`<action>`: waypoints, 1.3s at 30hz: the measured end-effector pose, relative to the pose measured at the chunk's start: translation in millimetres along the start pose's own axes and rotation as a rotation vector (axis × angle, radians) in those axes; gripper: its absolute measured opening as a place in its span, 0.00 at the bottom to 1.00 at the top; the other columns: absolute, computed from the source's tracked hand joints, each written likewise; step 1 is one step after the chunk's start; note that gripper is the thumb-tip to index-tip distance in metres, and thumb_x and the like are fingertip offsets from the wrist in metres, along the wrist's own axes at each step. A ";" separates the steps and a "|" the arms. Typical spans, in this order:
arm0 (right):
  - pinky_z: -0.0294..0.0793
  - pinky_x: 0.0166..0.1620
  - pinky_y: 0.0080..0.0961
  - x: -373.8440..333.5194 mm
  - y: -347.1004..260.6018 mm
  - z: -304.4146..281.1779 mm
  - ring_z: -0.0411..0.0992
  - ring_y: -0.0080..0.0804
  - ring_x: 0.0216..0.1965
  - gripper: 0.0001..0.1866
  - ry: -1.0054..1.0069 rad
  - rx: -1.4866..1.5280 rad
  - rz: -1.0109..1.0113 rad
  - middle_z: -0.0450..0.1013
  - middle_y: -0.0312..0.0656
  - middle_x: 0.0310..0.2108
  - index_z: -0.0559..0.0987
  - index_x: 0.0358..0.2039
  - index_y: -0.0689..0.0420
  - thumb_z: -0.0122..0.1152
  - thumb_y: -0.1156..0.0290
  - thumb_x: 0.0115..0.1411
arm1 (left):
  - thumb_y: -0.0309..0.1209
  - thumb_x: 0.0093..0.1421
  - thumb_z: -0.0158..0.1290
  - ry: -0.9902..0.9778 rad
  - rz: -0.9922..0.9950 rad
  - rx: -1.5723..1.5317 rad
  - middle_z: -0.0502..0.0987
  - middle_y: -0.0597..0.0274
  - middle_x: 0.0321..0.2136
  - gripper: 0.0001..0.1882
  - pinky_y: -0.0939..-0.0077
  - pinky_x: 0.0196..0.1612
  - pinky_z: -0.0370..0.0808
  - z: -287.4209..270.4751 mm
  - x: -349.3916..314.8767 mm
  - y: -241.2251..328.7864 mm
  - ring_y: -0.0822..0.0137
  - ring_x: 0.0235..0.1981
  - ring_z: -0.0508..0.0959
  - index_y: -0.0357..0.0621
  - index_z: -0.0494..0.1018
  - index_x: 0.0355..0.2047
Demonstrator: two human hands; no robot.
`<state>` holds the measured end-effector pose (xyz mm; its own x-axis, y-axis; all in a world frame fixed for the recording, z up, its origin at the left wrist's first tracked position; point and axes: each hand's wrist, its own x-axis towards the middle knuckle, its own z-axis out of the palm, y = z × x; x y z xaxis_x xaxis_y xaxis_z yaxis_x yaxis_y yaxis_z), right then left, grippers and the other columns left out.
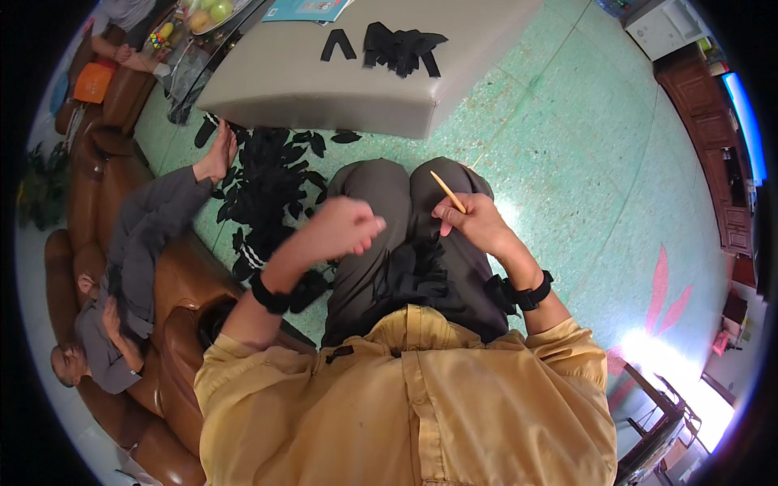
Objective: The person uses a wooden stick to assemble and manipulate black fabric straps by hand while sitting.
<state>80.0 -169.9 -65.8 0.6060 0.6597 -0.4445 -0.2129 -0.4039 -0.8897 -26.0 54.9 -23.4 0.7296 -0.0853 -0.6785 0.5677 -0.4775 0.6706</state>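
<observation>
My right hand (480, 224) is closed around a slim pale wooden stick (447, 193) with a tapered tip, which points up and to the left over my right knee. My left hand (348, 231) hovers above my left thigh with its fingers curled in, slightly blurred; what they hold, if anything, is hidden. Across my lap lies a loose pile of black cloth strips (417, 275), just below and between the hands. More black strips (401, 50) are heaped on the beige padded bench (324, 101) ahead, beside a folded one (338, 45).
Many small black cloth pieces (271, 182) cover the green floor (567, 162) left of my legs. A person in grey (134, 267) sits on the brown leather sofa (182, 340), one bare foot (217, 154) near that heap. A blue booklet (304, 10) rests on the bench.
</observation>
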 end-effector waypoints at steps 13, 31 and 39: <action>0.70 0.36 0.20 -8.2 1.9 10.2 0.71 0.22 0.29 0.10 -0.275 -0.208 -0.151 0.75 0.43 0.26 0.77 0.35 0.62 0.60 0.70 0.54 | 0.24 0.61 0.43 0.188 0.327 -0.715 0.73 0.62 0.30 0.04 0.78 0.29 0.76 7.9 -26.6 -18.2 0.72 0.30 0.77 0.39 0.67 0.35; 0.68 0.22 0.35 -25.3 -44.1 50.0 0.70 0.44 0.21 0.11 0.457 -0.490 -0.691 0.70 0.43 0.21 0.67 0.28 0.57 0.61 0.74 0.46 | 0.29 0.56 0.53 0.547 0.408 -0.519 0.71 0.60 0.28 0.10 0.79 0.32 0.71 33.6 -3.1 31.4 0.74 0.29 0.71 0.37 0.67 0.36; 0.67 0.21 0.33 -24.1 -44.3 45.9 0.70 0.42 0.20 0.11 0.453 -0.499 -0.774 0.69 0.42 0.21 0.65 0.31 0.59 0.59 0.75 0.51 | 0.22 0.49 0.58 0.762 0.468 -0.122 0.68 0.68 0.17 0.10 0.85 0.20 0.65 32.2 -9.8 38.1 0.81 0.17 0.66 0.37 0.68 0.29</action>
<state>39.7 -138.8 -20.4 0.6964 0.5915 0.4064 0.6397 -0.2550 -0.7251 -23.8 9.4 -0.8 0.9263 0.3760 0.0251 0.1544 -0.4395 0.8849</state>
